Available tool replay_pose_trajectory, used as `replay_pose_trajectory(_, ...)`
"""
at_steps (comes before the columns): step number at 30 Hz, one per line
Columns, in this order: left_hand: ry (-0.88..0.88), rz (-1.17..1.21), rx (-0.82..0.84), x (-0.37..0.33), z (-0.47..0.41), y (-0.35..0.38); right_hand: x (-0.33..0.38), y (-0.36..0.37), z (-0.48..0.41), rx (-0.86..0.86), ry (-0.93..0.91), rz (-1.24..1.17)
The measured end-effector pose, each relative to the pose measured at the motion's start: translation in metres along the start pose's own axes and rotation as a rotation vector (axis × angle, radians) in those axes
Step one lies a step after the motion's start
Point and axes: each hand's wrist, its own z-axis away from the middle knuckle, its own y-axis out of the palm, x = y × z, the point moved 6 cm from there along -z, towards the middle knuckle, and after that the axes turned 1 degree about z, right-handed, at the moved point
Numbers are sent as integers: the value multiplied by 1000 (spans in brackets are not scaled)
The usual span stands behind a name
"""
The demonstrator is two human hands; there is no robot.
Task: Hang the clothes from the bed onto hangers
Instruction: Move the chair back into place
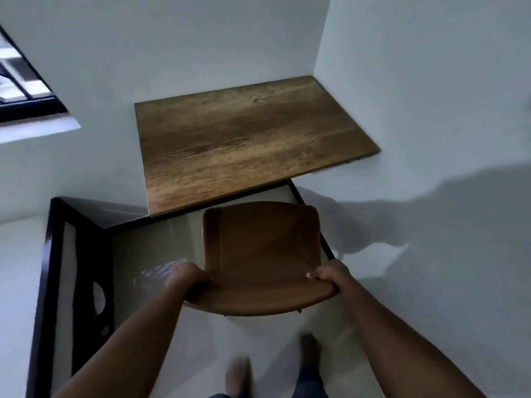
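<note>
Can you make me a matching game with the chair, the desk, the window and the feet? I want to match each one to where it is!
Things
1. chair
2. desk
3. window
4. feet

Places
A. at the top left of the picture, set in the wall
B. at the bottom of the picture, on the floor
C. gripped at its near edge by the left hand and the right hand
D. in the corner where two white walls meet

Pairs: 1-C, 2-D, 3-A, 4-B
</note>
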Motion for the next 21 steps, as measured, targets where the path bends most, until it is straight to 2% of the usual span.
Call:
replay_pose_trajectory(4, -107, 80, -21, -43, -18, 3, 30, -50, -54, 51, -54, 164)
replay_pose_trajectory(8, -166, 159, -14, -99, -24, -5, 56, -98, -109, 44, -108, 220)
replay_pose_trajectory(14, -288, 360, -27, -151, -37, 2, 73, -145, -172, 59, -146, 118)
replay_pose_trajectory(18, -371, 599, -30, -155, -36, 20, 58, -147, -204, 132, -117, -93)
replay_pose_trajectory(21, -401, 741, 13, -151, -31, 21, 54, -143, -186, 205, -67, -236)
